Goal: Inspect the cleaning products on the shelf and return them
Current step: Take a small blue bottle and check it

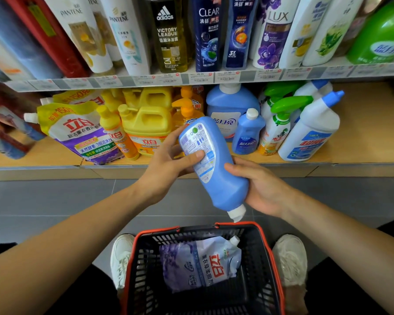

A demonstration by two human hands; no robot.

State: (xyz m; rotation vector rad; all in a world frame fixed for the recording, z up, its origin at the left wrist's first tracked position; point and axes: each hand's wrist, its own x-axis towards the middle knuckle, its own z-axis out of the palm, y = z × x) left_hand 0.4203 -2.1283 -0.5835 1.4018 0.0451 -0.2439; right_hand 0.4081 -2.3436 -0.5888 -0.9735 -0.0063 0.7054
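In the head view, both hands hold a blue bottle (223,178) tilted in the air, its base up and away and its white cap (237,213) pointing down toward the person. The left hand (166,169) grips the base end, thumb pressed across the back label (200,142) and fingers curled behind. The right hand (264,189) wraps the lower body just above the cap. With the label turned up to the camera, the step in hand looks like inspection. Beyond the hands lies the lower shelf (362,142), where a small blue bottle (248,135) stands just past the right hand. Below the hands, a basket (272,248) holds a pouch (203,264). The return calls for turning the bottle cap-up and standing it among its blue neighbours.
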